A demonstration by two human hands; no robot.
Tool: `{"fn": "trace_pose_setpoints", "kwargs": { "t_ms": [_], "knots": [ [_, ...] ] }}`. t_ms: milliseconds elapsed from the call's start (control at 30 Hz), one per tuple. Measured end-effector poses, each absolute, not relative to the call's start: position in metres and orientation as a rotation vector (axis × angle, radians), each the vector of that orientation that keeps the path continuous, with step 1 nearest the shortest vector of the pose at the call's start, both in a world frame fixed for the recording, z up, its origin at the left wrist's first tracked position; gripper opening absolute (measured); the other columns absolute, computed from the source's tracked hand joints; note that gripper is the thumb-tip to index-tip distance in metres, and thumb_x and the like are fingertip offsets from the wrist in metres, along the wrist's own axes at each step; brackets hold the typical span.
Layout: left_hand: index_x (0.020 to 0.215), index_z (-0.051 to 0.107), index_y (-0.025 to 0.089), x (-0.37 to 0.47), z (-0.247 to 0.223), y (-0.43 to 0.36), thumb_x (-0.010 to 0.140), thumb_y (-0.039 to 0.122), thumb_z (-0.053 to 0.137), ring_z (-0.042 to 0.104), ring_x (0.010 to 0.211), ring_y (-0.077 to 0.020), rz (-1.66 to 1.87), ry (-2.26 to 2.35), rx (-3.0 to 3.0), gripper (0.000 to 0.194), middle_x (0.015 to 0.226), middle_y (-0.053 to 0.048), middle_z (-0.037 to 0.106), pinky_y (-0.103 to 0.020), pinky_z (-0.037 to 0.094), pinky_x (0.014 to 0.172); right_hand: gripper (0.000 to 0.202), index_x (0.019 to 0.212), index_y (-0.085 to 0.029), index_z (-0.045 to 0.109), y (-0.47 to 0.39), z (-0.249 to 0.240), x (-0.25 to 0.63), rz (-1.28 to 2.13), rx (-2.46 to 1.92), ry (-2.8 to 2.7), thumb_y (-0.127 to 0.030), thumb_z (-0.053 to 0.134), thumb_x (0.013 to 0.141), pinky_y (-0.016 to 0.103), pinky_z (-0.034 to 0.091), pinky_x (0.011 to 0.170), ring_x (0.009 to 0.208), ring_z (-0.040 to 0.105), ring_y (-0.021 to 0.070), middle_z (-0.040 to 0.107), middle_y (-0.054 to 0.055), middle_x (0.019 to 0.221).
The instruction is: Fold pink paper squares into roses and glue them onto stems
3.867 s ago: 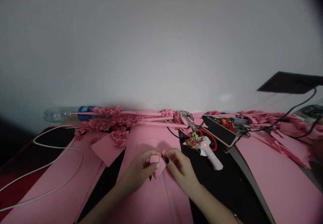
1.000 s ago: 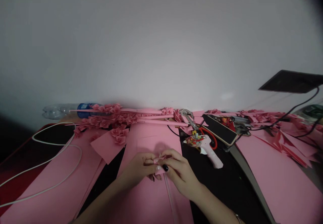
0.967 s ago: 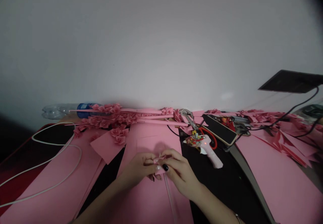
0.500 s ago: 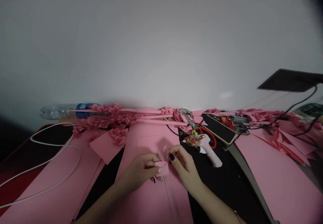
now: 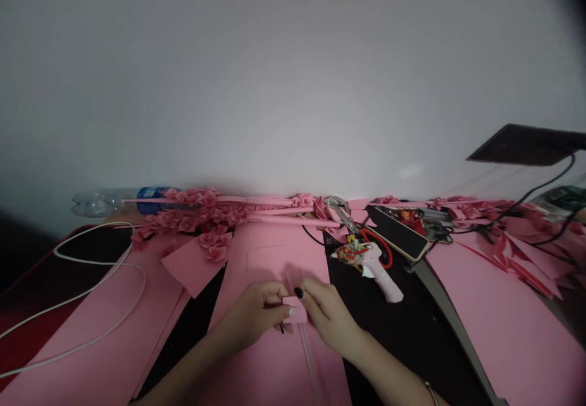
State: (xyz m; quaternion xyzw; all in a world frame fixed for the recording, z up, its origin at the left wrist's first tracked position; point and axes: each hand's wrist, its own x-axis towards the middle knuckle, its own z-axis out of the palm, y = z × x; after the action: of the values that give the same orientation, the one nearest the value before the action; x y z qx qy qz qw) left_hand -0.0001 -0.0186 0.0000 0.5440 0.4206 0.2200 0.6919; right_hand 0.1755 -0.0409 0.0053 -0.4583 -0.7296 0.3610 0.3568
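Paper, pink and folded small, sits above a large pink sheet, nipped between the thumb and fingers of the left hand, presumably to steady it. The right hand curls at its edge; I can't tell whether that grip is closed, its fingertips being partly hidden. A dark panel is cut off at far right.

Pink paper partly behind left hand
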Motion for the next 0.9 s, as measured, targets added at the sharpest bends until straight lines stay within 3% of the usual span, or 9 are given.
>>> {"fn": "trace_pose_setpoints", "kwargs": {
  "t_ms": [100,167,267,333,600,767,900],
  "knots": [
    [0.069,0.060,0.017,-0.001,-0.001,-0.018,0.075,0.024,0.062,0.065,0.057,-0.0153,0.518,0.916,1.203,0.010,0.060,0.000,0.069,-0.025,0.048,0.057,0.037,0.064,-0.021,0.041,-0.040,0.002,0.177,0.969,-1.250,-1.736,-0.035,0.038,0.098,0.024,0.030,0.048,0.050,0.036,0.0122,0.037,-0.004,0.055],
    [0.072,0.062,0.016,-0.001,-0.002,-0.017,0.076,0.026,0.063,0.065,0.058,-0.0158,0.537,0.907,1.196,0.010,0.061,-0.001,0.070,-0.026,0.049,0.058,0.036,0.071,-0.020,0.053,-0.039,0.002,0.177,1.028,-1.269,-1.616,-0.039,0.038,0.098,0.024,0.037,0.050,0.052,0.045,0.0132,0.046,-0.003,0.056],
    [0.077,0.064,0.016,-0.001,-0.003,-0.016,0.076,0.026,0.063,0.066,0.060,-0.0164,0.574,0.920,1.172,0.010,0.063,-0.001,0.070,-0.026,0.050,0.059,0.031,0.085,-0.019,0.065,-0.038,0.005,0.176,1.112,-1.216,-1.538,-0.041,0.046,0.094,0.028,0.049,0.067,0.073,0.063,0.0183,0.066,0.004,0.074],
    [0.077,0.063,0.016,0.000,-0.002,-0.017,0.075,0.024,0.063,0.066,0.060,-0.0160,0.593,0.941,1.152,0.008,0.062,0.000,0.069,-0.026,0.050,0.059,0.025,0.086,-0.019,0.069,-0.037,0.008,0.174,1.144,-1.185,-1.525,-0.039,0.054,0.089,0.031,0.051,0.077,0.085,0.067,0.0210,0.072,0.007,0.086],
    [0.073,0.061,0.014,0.007,0.005,-0.022,0.073,0.024,0.063,0.066,0.059,-0.0158,0.569,0.969,1.162,0.009,0.061,-0.002,0.068,-0.026,0.051,0.059,0.023,0.062,-0.017,0.065,-0.038,0.007,0.170,1.191,-1.255,-1.358,-0.032,0.066,0.080,0.030,0.053,0.068,0.073,0.069,0.0199,0.073,0.006,0.074],
    [0.072,0.063,0.016,0.006,0.007,-0.022,0.075,0.029,0.060,0.066,0.059,-0.0162,0.543,0.933,1.199,0.014,0.062,-0.001,0.068,-0.026,0.052,0.059,0.020,0.066,-0.018,0.069,-0.037,0.007,0.170,1.187,-1.204,-1.272,-0.035,0.073,0.076,0.033,0.055,0.077,0.082,0.070,0.0227,0.075,0.008,0.082],
    [0.071,0.063,0.016,0.006,0.008,-0.020,0.075,0.034,0.060,0.066,0.058,-0.0165,0.566,0.972,1.183,0.019,0.063,-0.002,0.069,-0.026,0.051,0.058,0.034,0.082,-0.019,0.074,-0.039,0.009,0.173,1.147,-1.160,-1.379,-0.046,0.055,0.089,0.037,0.054,0.081,0.087,0.070,0.0246,0.075,0.009,0.088]
  ]
}}
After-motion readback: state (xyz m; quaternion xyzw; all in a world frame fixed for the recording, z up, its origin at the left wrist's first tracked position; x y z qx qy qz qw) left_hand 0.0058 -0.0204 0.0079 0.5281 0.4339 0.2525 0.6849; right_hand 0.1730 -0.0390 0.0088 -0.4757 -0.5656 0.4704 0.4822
